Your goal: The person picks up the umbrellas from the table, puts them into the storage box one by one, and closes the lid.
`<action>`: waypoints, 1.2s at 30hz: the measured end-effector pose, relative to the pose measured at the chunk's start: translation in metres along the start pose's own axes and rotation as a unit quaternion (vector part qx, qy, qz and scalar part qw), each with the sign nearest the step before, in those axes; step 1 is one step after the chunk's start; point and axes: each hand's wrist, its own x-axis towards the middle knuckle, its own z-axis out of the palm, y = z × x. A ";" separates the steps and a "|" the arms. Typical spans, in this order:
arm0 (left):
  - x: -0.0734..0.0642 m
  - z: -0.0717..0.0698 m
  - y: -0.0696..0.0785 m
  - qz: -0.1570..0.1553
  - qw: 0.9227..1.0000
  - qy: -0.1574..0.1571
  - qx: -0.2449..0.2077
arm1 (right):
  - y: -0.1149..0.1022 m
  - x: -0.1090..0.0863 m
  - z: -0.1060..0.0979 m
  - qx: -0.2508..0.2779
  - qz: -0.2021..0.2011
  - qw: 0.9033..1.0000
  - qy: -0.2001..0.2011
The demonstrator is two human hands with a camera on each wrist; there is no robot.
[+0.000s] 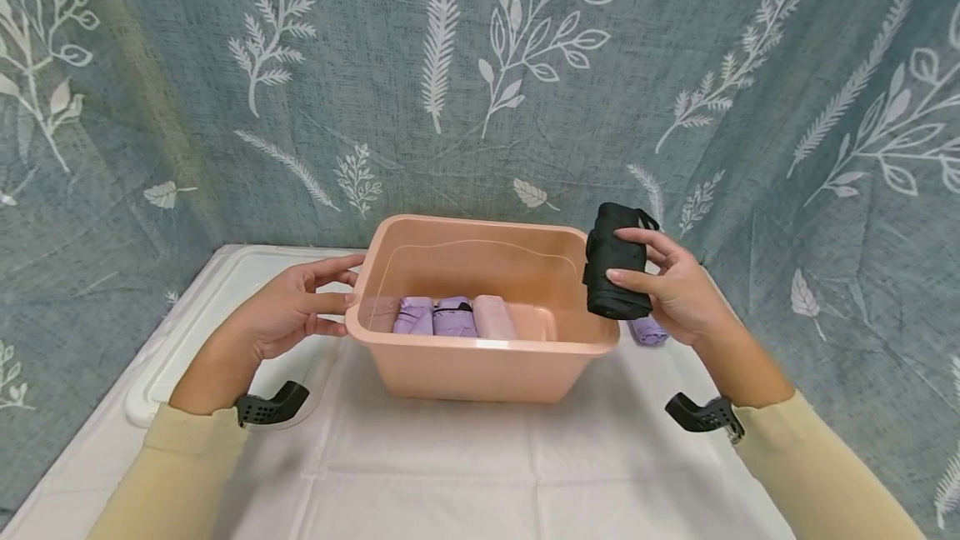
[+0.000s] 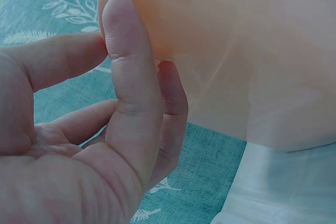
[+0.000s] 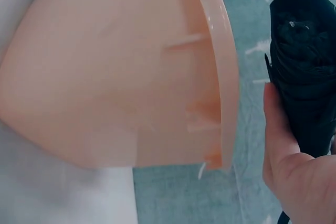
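A peach plastic bin (image 1: 480, 373) stands on the table with two purple rolled bundles (image 1: 454, 319) and a pale pink bundle (image 1: 493, 319) inside, side by side toward its left. My left hand (image 1: 300, 302) touches the bin's left end from outside, its thumb and fingertips against the rim and the wall just under it. Over the bin's right rim, my right hand (image 1: 671, 286) grips a rolled black cloth bundle (image 1: 617, 261) with a small loop at its top. In the right wrist view the black bundle (image 3: 302, 72) is held upright, apart from the bin.
Another purple bundle (image 1: 647, 332) lies on the table right of the bin, partly hidden by the right hand. A white lid (image 1: 225, 307) lies flat at the left, under the left arm. Behind hangs a grey-green leaf-patterned curtain (image 1: 375, 65). White cloth (image 1: 420, 473) covers the table.
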 end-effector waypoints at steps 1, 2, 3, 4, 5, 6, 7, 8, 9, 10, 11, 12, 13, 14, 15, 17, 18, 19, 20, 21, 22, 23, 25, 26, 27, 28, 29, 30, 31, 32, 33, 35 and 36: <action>0.000 0.000 0.000 0.000 1.000 0.000 0.000 | 0.000 0.002 0.002 -0.004 0.001 1.000 0.001; 0.000 0.000 0.000 0.000 1.000 0.000 0.000 | 0.000 0.004 0.004 -0.008 0.001 1.000 0.003; 0.000 0.000 0.000 0.001 1.000 -0.001 -0.001 | 0.000 0.006 0.006 -0.011 0.001 1.000 0.004; 0.000 0.000 -0.001 0.001 1.000 -0.001 -0.001 | -0.001 0.008 0.008 -0.015 0.002 1.000 0.003; 0.000 0.000 -0.001 0.001 1.000 -0.001 -0.001 | -0.001 0.010 0.010 -0.019 0.005 1.000 0.002; 0.000 0.000 -0.001 0.001 1.000 -0.001 -0.002 | -0.002 0.012 0.012 -0.023 0.009 1.000 0.000; 0.000 0.000 -0.001 0.001 1.000 -0.001 -0.002 | -0.003 0.014 0.014 -0.025 0.015 1.000 -0.002; 0.000 0.000 -0.001 0.002 1.000 -0.001 -0.003 | -0.005 0.015 0.016 -0.029 0.024 0.999 -0.007; 0.000 0.000 -0.001 0.001 1.000 -0.001 -0.003 | -0.006 0.017 0.019 -0.033 0.033 0.999 -0.012; 0.000 0.001 -0.001 0.001 1.000 0.000 -0.003 | -0.008 0.018 0.021 -0.035 0.043 0.998 -0.019; 0.000 0.001 -0.001 0.001 1.000 0.000 -0.003 | -0.010 0.020 0.023 -0.039 0.052 0.998 -0.027; 0.000 0.001 -0.001 0.001 1.000 0.001 -0.004 | -0.011 0.022 0.025 -0.042 0.060 0.997 -0.035; 0.000 0.001 -0.001 0.001 1.000 0.001 -0.004 | -0.013 0.023 0.026 -0.045 0.067 0.996 -0.041; 0.000 0.001 0.000 0.001 1.000 0.002 -0.005 | -0.014 0.025 0.028 -0.048 0.074 0.995 -0.048; 0.000 0.001 0.000 0.000 1.000 0.002 -0.006 | -0.016 0.027 0.029 -0.052 0.080 0.994 -0.055; 0.000 0.002 0.000 -0.001 1.000 0.003 -0.008 | -0.017 0.031 0.032 -0.059 0.089 0.992 -0.066; 0.000 0.002 0.001 -0.001 1.000 0.004 -0.009 | -0.017 0.033 0.033 -0.062 0.093 0.991 -0.071; 0.000 0.002 0.001 -0.002 1.000 0.004 -0.009 | -0.017 0.035 0.035 -0.065 0.098 0.990 -0.075; 0.000 0.002 0.001 -0.002 1.000 0.005 -0.010 | -0.018 0.037 0.036 -0.069 0.101 0.989 -0.080; 0.000 0.002 0.001 -0.002 1.000 0.005 -0.009 | -0.018 0.039 0.037 -0.070 0.105 0.988 -0.084; 0.000 0.003 0.001 -0.003 1.000 0.006 -0.009 | -0.017 0.041 0.038 -0.070 0.108 0.988 -0.088; 0.000 0.003 0.001 -0.003 1.000 0.006 -0.007 | -0.017 0.043 0.040 -0.069 0.113 0.987 -0.090; 0.001 0.003 0.000 -0.003 1.000 0.006 -0.005 | -0.018 0.048 0.043 -0.062 0.120 0.986 -0.099; 0.001 0.003 0.000 -0.003 1.000 0.006 -0.005 | -0.018 0.050 0.044 -0.058 0.124 0.985 -0.102; 0.001 0.003 0.000 -0.002 1.000 0.005 -0.003 | -0.018 0.053 0.046 -0.052 0.129 0.985 -0.106; 0.001 0.003 0.000 -0.002 1.000 0.004 -0.004 | -0.019 0.055 0.047 -0.050 0.133 0.984 -0.110; 0.002 0.002 0.000 -0.002 1.000 0.003 -0.003 | -0.020 0.057 0.049 -0.049 0.138 0.983 -0.114; 0.002 0.002 0.000 -0.002 1.000 0.003 -0.005 | -0.020 0.059 0.050 -0.051 0.144 0.981 -0.119; 0.002 0.002 0.000 -0.003 1.000 0.003 -0.005 | -0.021 0.061 0.052 -0.055 0.150 0.980 -0.123; 0.002 0.002 0.000 -0.003 1.000 0.003 -0.005 | -0.022 0.064 0.053 -0.058 0.156 0.978 -0.128; 0.002 0.002 0.000 -0.002 1.000 0.002 -0.004 | -0.022 0.066 0.055 -0.062 0.162 0.976 -0.132; 0.002 0.002 -0.001 -0.005 1.000 0.004 -0.004 | -0.023 0.071 0.057 -0.067 0.173 0.973 -0.139; 0.003 0.002 -0.001 -0.006 1.000 0.006 -0.005 | -0.022 0.074 0.058 -0.068 0.179 0.971 -0.141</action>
